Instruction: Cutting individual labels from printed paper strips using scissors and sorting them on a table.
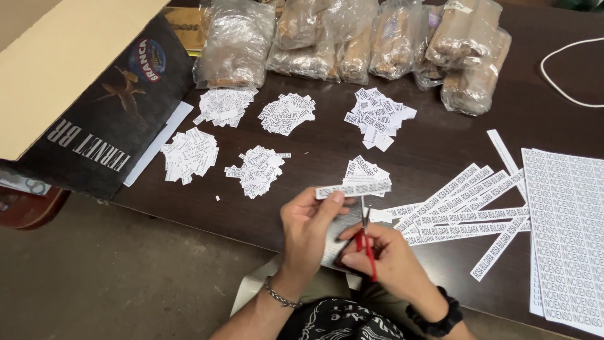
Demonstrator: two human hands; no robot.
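While the head camera looks down over a dark brown wooden table (327, 148), both bare hands work near its front edge. Left hand (309, 225), thin metal bracelet (281, 296) at the wrist: thumb and forefinger pinched narrow on a long white printed paper strip (353, 188), held level just above the table. Right hand (385, 253), black wristband (436, 318): fingers curled through the handles of small red-handled scissors (366, 242), blades pointing up toward the strip's underside; whether the blades touch the paper cannot be told.

Directly behind the held strip, a small pile of cut white labels (367, 167). Five more piles of cut printed slips (259, 170) spread across the table's middle and left, each apart from the others. To the right of the hands, a fan of uncut white printed strips (462, 204) lying overlapped, and beyond them, at the right edge, a stack of full printed white sheets (566, 233).

Along the far side, clear plastic bags of brown bundled sticks (352, 41), crowded together. Far right, a white cord (560, 79) looping on the table. Left, an open cardboard box with a black printed side (104, 126), its tan flap raised, resting over the table's corner. Grey floor (126, 271) below.
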